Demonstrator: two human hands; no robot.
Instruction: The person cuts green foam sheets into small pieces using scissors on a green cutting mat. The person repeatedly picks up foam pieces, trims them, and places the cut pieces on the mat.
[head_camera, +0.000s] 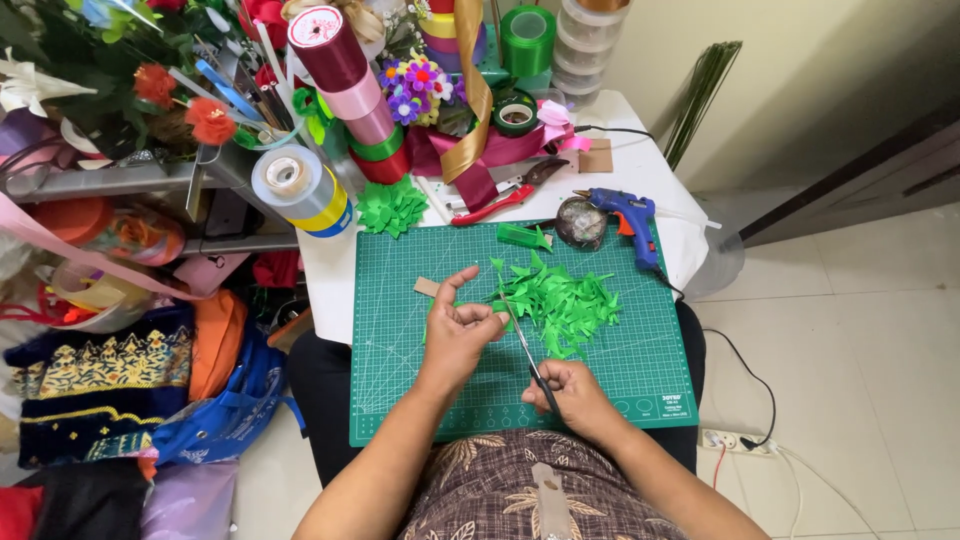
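My left hand (458, 325) pinches a small piece of green ribbon (497, 318) over the green cutting mat (400, 400). My right hand (572, 392) grips a pair of scissors (525, 345), whose blades point up toward that ribbon piece. Just right of the blades lies a pile of cut green ribbon pieces (560, 300). A small brown card scrap (427, 287) lies on the mat above my left hand.
A blue glue gun (630, 215), red-handled cutters (500, 200), a green ribbon roll (527, 35), stacked ribbon spools (350, 90) and a green ribbon flower (392, 208) crowd the white table behind the mat. Cloth and bags are heaped at left; a power strip (735, 440) lies on the floor at right.
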